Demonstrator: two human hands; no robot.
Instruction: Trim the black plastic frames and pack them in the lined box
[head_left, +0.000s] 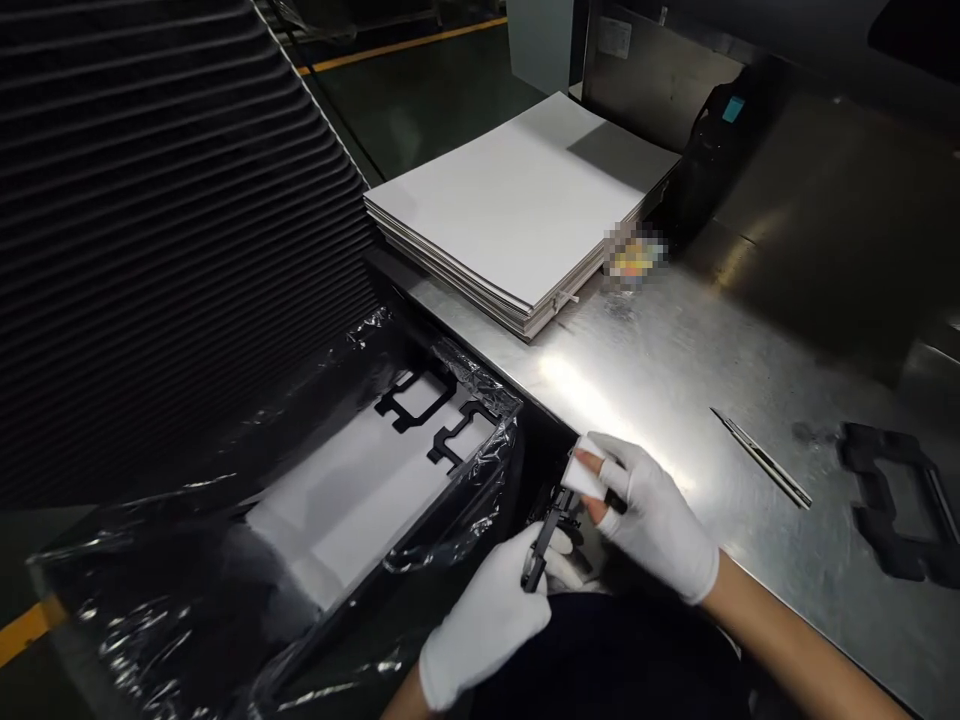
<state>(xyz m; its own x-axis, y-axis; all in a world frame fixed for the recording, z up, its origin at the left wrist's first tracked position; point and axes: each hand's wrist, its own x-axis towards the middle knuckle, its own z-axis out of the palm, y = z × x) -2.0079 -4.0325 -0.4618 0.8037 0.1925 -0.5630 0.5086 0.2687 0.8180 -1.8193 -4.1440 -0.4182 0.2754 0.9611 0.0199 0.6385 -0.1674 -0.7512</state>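
My left hand, in a white glove, is closed around a black plastic frame part held upright near the table's front edge. A small white pad is pinched between the bare thumb and fingertip of my right hand, whose glove leaves those tips uncovered. The pad is at the upper end of the black part; whether it presses on it is hard to tell. My right fingers hide some of that end. Another black frame lies flat on the metal table at the right.
Left of my hands, a box lined with clear plastic holds white sheets and black frames. Stacked black ridged trays rise behind it. A white sheet stack and a thin pointed metal tool lie on the metal table.
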